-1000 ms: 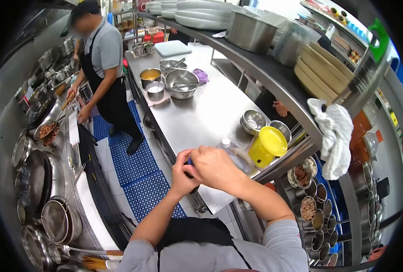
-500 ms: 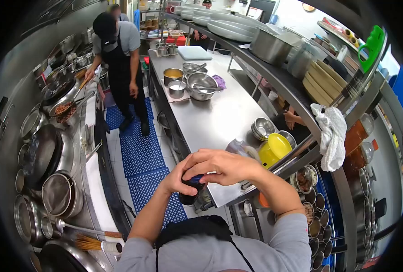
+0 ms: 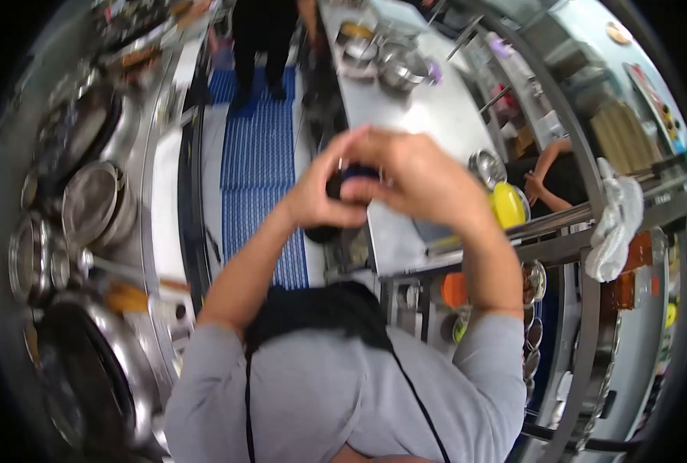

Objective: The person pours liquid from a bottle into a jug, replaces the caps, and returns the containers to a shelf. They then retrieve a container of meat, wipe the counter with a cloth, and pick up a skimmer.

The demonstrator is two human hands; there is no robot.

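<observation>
Close over the near corner of the steel worktable [image 3: 401,239], I hold a dark container [image 3: 324,233] in front of my chest. It has a dark body and a bluish top, mostly covered by my fingers and smeared by motion. My left hand [image 3: 316,189] curls round its side, with the thumb across the front. From the right, my right hand [image 3: 424,174] arches over the top, fingertips and thumb closed on the bluish part.
A yellow container [image 3: 507,204] and steel bowls [image 3: 486,168] stand on the table's right. A person in black [image 3: 265,35] stands on the blue mat [image 3: 258,154]. Woks [image 3: 81,370] and a strainer [image 3: 90,199] line the left; a towel [image 3: 620,220] hangs at right.
My view has tilted down, so my torso fills more of the frame. Both hands, still round the dark container, appear higher in the picture. The person on the mat is now cut off at the top.
</observation>
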